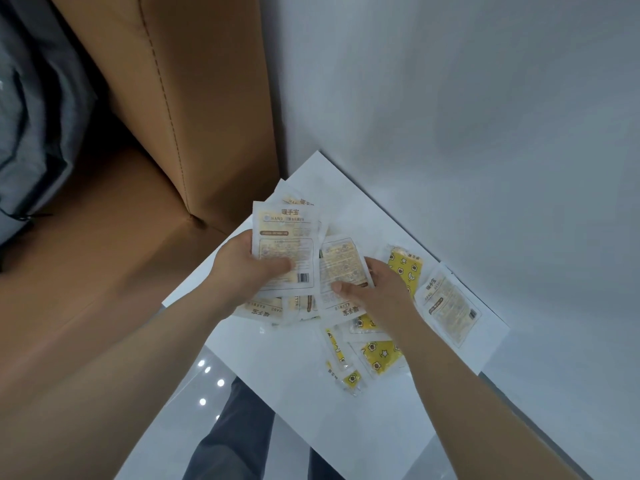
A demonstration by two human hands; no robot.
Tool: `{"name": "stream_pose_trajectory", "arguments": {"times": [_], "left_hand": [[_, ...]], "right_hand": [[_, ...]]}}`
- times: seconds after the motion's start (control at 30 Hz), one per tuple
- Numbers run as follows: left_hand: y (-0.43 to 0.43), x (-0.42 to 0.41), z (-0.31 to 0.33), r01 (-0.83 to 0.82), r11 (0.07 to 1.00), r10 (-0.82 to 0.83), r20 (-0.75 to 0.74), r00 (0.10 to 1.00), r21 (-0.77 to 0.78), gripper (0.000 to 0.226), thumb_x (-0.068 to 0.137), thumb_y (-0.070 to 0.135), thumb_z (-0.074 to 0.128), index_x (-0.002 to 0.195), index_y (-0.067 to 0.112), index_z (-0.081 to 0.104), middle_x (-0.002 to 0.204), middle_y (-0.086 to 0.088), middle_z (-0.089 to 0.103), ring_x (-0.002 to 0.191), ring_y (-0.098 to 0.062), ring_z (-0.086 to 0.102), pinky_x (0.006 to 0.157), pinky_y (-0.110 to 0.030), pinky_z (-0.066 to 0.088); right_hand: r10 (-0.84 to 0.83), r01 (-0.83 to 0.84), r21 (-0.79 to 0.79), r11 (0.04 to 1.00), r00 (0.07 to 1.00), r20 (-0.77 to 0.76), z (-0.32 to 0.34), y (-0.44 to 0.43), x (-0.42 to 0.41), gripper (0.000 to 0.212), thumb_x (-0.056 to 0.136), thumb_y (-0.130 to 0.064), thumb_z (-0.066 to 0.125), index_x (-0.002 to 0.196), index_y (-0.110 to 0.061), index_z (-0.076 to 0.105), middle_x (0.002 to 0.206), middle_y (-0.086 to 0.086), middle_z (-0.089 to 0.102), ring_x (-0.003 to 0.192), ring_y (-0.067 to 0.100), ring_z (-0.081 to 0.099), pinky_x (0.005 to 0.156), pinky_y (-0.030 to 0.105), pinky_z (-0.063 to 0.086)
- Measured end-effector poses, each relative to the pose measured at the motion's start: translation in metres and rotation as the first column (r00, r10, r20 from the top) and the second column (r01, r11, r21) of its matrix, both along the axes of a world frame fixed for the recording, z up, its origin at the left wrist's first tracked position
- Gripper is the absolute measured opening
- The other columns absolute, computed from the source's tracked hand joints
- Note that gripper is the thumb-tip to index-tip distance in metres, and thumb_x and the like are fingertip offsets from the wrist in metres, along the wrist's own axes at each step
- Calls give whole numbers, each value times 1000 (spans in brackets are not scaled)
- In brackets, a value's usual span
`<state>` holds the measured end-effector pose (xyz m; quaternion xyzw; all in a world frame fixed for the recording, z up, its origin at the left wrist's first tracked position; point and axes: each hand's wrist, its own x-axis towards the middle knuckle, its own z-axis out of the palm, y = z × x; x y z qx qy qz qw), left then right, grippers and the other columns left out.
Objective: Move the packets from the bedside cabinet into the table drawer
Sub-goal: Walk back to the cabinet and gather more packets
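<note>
Packets [380, 356] lay scattered over the white top of the bedside cabinet [304, 403], which stood in the corner between a tan padded headboard [194, 109] and a pale wall [467, 98]. Some showed a yellow face printed with stars and flowers. Others lay cream side up, with small text and a barcode.

The left hand [247, 268] gripped a fanned stack [284, 244] of them (the topmost read "HAND WARMER") over the cabinet's left side. Its thumb curled across the front of the top one and its fingers were hidden behind.

The right hand [379, 292] pinched a single packet [341, 268] just beside that stack, with the thumb pressed on the printed face and the fingers curled round the right edge. Whether this one was clear of those beneath it could not be told.

A lone packet [450, 304] lay flat to the right of that hand, near the wall and apart from the rest. Past the cabinet's near edge showed a glossy floor [187, 403] with spots of reflected light, and grey trouser legs [239, 434].
</note>
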<state>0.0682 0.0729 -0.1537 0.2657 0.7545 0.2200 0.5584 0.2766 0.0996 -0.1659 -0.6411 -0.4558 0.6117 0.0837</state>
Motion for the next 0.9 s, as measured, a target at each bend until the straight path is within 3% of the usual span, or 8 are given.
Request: {"name": "stream_pose_trajectory", "arguments": {"times": [0.07,0.2,0.3,0.4,0.53,0.63,0.8,0.9], "left_hand": [[1,-1,0,2,1000,-2,27,1000,8,29,77,21,77,100,34,65,99,12,72,88,-15,70,83,-40,56],[1,4,-1,22,1000,-22,21,1000,9,29,77,22,76,102,31,67,99,12,71,86,-15,70,76,-34,56],[0,12,-2,36,999,-36,-43,998,14,26,78,22,74,102,30,66,99,11,69,87,-13,67,70,-26,52],[0,15,-4,7,1000,-8,-65,998,-5,28,79,22,73,105,28,65,103,9,68,91,-17,65,75,-30,51],[1,14,-6,17,1000,-18,-68,998,-24,31,80,22,73,110,28,63,106,8,67,92,-19,65,74,-30,50],[1,16,-6,34,999,-35,-74,997,-22,30,80,21,73,108,27,63,103,9,67,91,-18,65,73,-30,50],[2,22,-1,57,998,-56,-81,995,9,28,79,20,73,102,31,62,91,18,63,86,-12,63,62,-21,45],[3,24,5,54,997,-46,-141,989,59,30,79,19,72,105,31,61,94,19,62,83,-8,62,61,-20,44]], "right_hand": [[-42,41,-40,998,998,-39,0,3,3,27,72,-19,82,91,-30,66,84,-10,73,74,6,70,64,17,54],[-61,57,-107,993,997,-37,7,7,10,18,71,-13,82,85,-9,71,62,-9,68,49,1,59,47,12,44],[-64,66,-53,996,997,33,12,7,17,21,69,-17,83,86,-13,72,81,0,74,72,12,69,62,21,53],[-97,100,-40,994,993,71,18,7,31,26,72,-16,80,95,-18,70,91,1,74,85,22,71,82,40,57],[-162,160,-102,982,987,-12,23,11,59,35,73,-11,78,106,-20,68,99,0,74,93,23,71,91,48,53],[-194,196,-75,978,980,42,24,13,73,31,73,-5,77,101,-17,69,96,1,75,89,23,71,84,43,56],[-125,145,-93,985,973,192,21,12,91,22,74,-1,74,94,-10,70,89,5,73,76,18,69,55,22,51],[-75,104,-121,987,972,224,14,5,94,20,72,-4,77,88,-15,70,87,2,73,80,19,70,63,27,56]]}}
